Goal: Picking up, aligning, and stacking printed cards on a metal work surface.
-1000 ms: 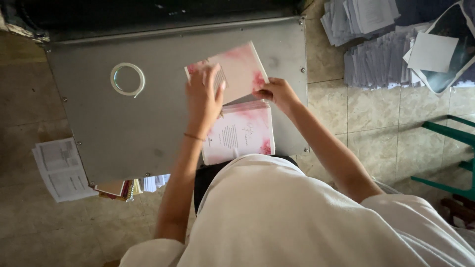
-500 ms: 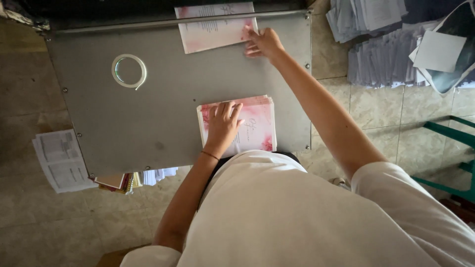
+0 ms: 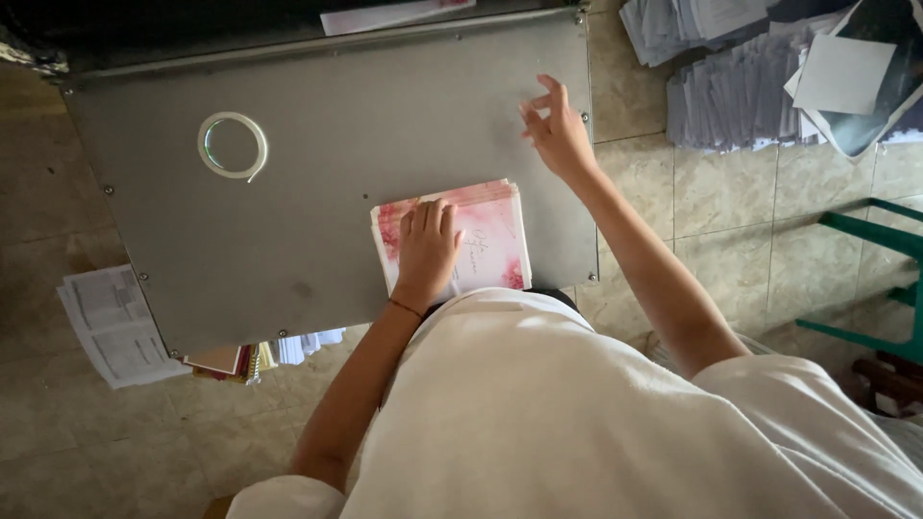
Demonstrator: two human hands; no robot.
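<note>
A stack of pink and white printed cards (image 3: 486, 240) lies on the near edge of a grey metal table (image 3: 327, 202). My left hand (image 3: 428, 245) rests flat on top of the stack, fingers together. Over the table's right part hovers my right hand (image 3: 556, 130), fingers spread and holding nothing. At the far edge of the table a single pink and white card (image 3: 394, 14) lies half in the dark opening of a machine.
A roll of clear tape (image 3: 232, 145) lies on the table's left part. Loose printed sheets (image 3: 111, 322) lie on the tiled floor at left. Grey paper stacks (image 3: 740, 86) fill the floor at top right. A green metal frame (image 3: 865, 279) stands at right.
My right hand carried one card from the stack to the table's far edge, let it go and has drawn back empty. My left hand moved down onto the stack.
</note>
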